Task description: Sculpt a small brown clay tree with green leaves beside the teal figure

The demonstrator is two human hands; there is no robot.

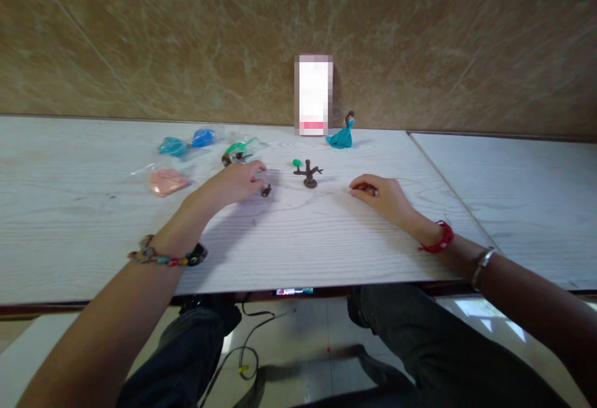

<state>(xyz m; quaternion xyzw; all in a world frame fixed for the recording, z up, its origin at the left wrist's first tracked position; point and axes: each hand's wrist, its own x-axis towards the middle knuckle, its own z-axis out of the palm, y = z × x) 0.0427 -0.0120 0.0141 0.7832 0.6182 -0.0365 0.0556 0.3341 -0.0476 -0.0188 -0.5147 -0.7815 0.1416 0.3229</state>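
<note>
A small brown clay tree [310,175] stands upright on the white tabletop between my hands, with a green clay ball [297,163] on its left branch. My left hand [236,182] hovers left of the tree, thumb and fingers apart and nothing visible between them. Close to its thumb lies a small dark brown clay bit [266,191]. Just beyond the fingers are a dark brown lump [227,159] and a bag of green clay [237,147]. To the right of the tree, my right hand [385,198] rests with thumb and fingertips pinched together; whatever they may hold is hidden.
Bags of teal clay [173,146], blue clay [203,138] and pink clay [166,181] lie at the left. At the back, a blurred phone-like screen [314,94] leans on the wall beside a clay figure in a teal dress [342,136]. A cable [254,349] lies below the table.
</note>
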